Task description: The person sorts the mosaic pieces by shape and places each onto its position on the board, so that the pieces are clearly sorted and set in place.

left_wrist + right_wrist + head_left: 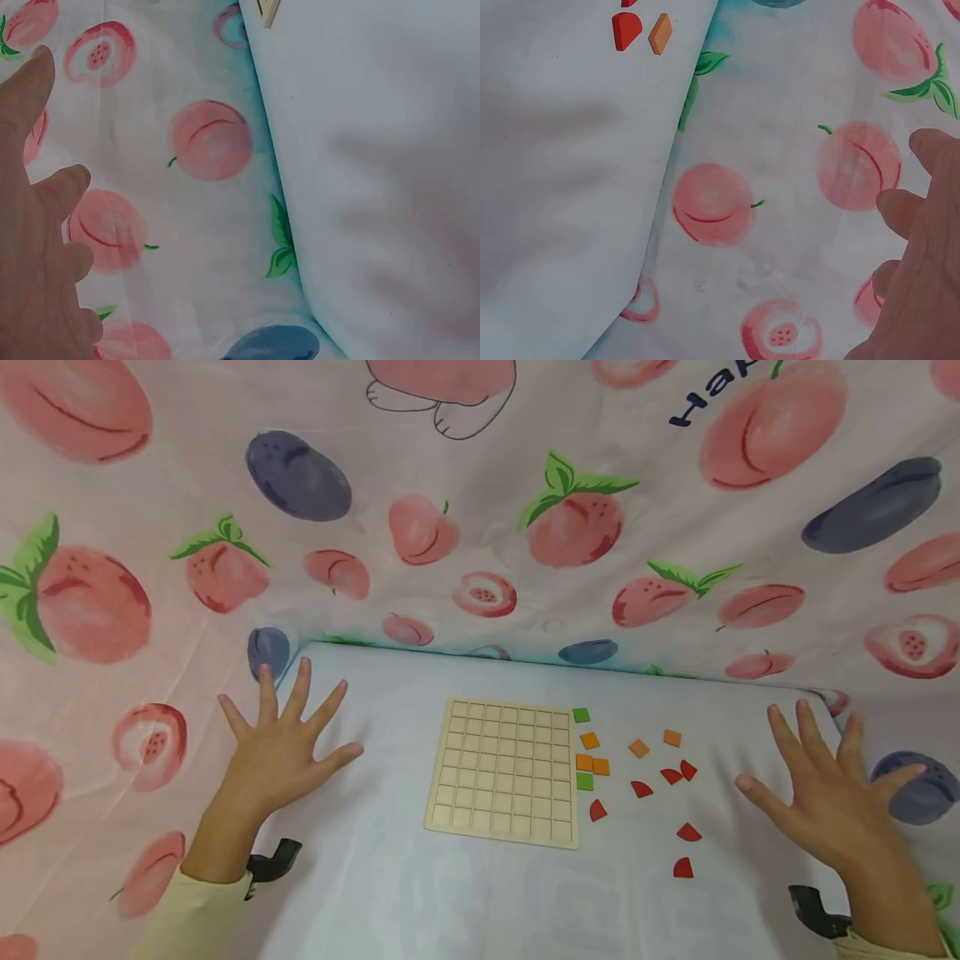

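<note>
Because the red quarter-circles point(688, 833) lie thin and flat: a light edge pinch, one piece each time, should serve best.
Left hand point(279, 762): fingers spread apart, empty, at frame left, well apart from the wooden grid board point(501, 772) at centre.
Right hand point(836, 810): fingers apart, empty, at frame right, beyond the quarter-circles, orange squares point(672, 738) and green squares point(584, 782).

Board point(502, 771): pale wood, matt, grooved grid | Pieces point(584, 762), right of board: smooth, matt; wood or plastic indeterminate | Tabletop point(375, 860), beneath board: smooth, matt | Sheet point(480, 468), behind board: printed, cloth-like, lightly creased | Sleeve point(195, 914), left of board: soft matt cloth
</note>
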Available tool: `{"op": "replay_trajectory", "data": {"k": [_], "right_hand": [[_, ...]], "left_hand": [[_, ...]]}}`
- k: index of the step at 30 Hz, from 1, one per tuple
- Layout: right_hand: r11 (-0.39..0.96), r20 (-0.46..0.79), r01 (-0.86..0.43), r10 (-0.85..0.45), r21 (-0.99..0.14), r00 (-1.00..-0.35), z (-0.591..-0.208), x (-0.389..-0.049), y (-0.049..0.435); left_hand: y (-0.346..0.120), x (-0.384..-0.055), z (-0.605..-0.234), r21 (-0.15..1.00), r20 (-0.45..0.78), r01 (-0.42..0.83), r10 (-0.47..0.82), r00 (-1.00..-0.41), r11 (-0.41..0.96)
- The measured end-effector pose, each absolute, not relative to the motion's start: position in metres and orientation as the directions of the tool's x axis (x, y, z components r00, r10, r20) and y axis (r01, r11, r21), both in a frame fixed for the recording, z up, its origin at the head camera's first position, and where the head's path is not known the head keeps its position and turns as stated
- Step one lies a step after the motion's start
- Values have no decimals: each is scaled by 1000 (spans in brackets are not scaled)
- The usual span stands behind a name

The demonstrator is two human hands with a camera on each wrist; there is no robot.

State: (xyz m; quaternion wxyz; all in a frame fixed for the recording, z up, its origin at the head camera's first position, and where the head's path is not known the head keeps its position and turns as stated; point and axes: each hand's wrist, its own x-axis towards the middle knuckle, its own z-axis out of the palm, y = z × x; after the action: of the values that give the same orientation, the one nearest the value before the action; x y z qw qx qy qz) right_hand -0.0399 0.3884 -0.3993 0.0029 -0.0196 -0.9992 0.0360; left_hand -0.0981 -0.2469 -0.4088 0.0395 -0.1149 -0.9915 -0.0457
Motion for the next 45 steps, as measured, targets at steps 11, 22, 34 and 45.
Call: {"op": "replay_trajectory", "data": {"k": [11, 22, 34, 45], "right_hand": [[994, 27, 7, 10, -113, -1000, -408, -39, 389], [968, -49, 4, -9, -250, -999, -432, -54, 382], [933, -159, 12, -49, -359, -986, -463, -87, 369], [912, -214, 85, -3, -401, -977, -482, -114, 366]], "left_hand": [[-239, -93, -414, 111, 110, 252, 240, -964, 961], [-217, -89, -435, 284, 164, 269, 230, -959, 920], [-174, -96, -473, 627, 158, 262, 210, -965, 733], [-138, -108, -500, 761, 77, 195, 212, -974, 619]]}}
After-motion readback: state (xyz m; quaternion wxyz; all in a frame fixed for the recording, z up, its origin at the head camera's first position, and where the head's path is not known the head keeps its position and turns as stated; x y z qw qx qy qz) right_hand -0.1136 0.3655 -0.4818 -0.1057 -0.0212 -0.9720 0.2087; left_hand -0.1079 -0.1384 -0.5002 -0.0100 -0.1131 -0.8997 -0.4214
